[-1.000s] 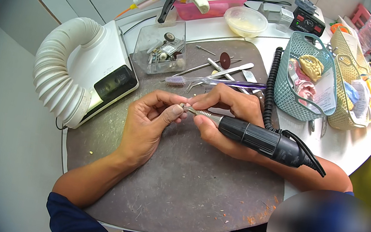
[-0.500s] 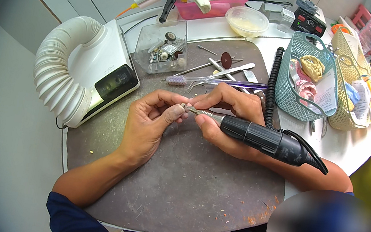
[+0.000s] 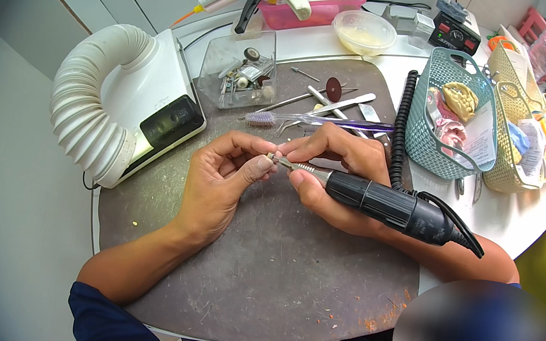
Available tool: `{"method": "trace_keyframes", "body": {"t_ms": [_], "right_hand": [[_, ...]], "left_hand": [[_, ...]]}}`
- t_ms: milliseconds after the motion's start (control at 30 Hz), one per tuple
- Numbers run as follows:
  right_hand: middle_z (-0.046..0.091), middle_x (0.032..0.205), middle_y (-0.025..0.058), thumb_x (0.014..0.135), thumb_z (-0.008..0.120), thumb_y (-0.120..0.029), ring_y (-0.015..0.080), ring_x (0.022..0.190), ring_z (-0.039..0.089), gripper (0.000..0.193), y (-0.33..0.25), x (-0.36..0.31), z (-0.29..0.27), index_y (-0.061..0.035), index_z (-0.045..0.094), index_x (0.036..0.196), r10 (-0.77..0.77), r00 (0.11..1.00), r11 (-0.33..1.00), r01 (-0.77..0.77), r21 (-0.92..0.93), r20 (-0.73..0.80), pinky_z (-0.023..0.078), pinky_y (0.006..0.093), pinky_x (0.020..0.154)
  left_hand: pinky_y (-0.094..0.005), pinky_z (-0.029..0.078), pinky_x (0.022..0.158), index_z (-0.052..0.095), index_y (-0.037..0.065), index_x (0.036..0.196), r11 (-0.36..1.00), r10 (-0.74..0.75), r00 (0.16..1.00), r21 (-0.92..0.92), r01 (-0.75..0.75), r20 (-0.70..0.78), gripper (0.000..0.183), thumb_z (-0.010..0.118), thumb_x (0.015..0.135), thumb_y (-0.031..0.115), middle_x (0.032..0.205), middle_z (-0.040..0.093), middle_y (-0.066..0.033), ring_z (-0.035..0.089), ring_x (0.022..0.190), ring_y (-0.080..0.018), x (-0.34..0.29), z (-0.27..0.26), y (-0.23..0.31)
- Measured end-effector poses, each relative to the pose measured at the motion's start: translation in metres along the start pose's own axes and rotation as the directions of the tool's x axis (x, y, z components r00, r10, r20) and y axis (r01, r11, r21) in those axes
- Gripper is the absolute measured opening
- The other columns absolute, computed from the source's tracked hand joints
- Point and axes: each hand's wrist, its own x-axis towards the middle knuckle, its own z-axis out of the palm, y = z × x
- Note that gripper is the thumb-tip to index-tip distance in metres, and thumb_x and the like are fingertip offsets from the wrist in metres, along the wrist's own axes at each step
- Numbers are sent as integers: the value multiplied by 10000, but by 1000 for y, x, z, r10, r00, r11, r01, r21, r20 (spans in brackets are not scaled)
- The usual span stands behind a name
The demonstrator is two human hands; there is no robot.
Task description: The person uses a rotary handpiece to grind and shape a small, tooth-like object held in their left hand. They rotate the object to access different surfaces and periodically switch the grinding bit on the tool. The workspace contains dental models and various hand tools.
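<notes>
Item 1 — black rotary handpiece [image 3: 388,207], grasped pen-style in the right hand [image 3: 333,173]; long axis runs right to left, metal tip pointing at the left hand [image 3: 221,180].

Item 2 — small workpiece [image 3: 273,159], pinched between left thumb and fingertips, just left of the tip and touching or nearly so — contact is hard to tell. Its shape is mostly hidden by fingers.

Both sit over the grey work mat [image 3: 270,277].

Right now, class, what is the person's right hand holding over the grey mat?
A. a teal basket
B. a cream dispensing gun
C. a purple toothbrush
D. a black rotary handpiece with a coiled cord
D: the right hand grips the black rotary handpiece, its tip meeting the small piece pinched in the left hand.
</notes>
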Motion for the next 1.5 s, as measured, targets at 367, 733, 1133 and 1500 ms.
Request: {"method": "trace_keyframes", "body": {"t_ms": [367, 733, 1133, 1500], "right_hand": [[718, 1001, 210, 832, 662, -99, 245, 949, 719, 171, -1, 0, 1, 36, 615, 926, 22, 1000, 1000, -22, 7, -11, 557, 348, 872], [714, 999, 214, 839, 656, -88, 240, 958, 715, 160, 0, 0, 2, 37, 610, 928, -11, 1000, 1000, 11, 9, -17, 555, 349, 883], [717, 1001, 211, 841, 662, -98, 240, 932, 720, 165, 0, -1, 0, 34, 608, 925, 18, 1000, 1000, -17, -20, 4, 563, 352, 855], [691, 853, 158, 798, 691, -94, 220, 775, 709, 178, 4, -1, 5, 25, 627, 913, -80, 994, 997, 79, -24, -73, 546, 315, 712]], "left_hand": [[-256, 520, 840, 658, 2, 1083, 1000, 10, 1000, 26, -10, 8, 179, 694, 928, 84, 1063, 703, -92, 648, 932, -113, -1, 0, 0], [-256, 522, 841, 661, 1, 1088, 999, 33, 999, 30, -33, 25, 174, 685, 933, 76, 1077, 700, -96, 648, 934, -112, 0, -1, -1], [-259, 522, 839, 665, 1, 1088, 998, 33, 999, 47, -34, 17, 177, 688, 930, 77, 1064, 699, -89, 643, 932, -108, 0, -1, -2], [-239, 509, 816, 658, -12, 1077, 999, -18, 1000, 40, 18, -5, 187, 690, 937, 107, 1027, 696, -81, 626, 899, -90, 0, 1, 1]]}}
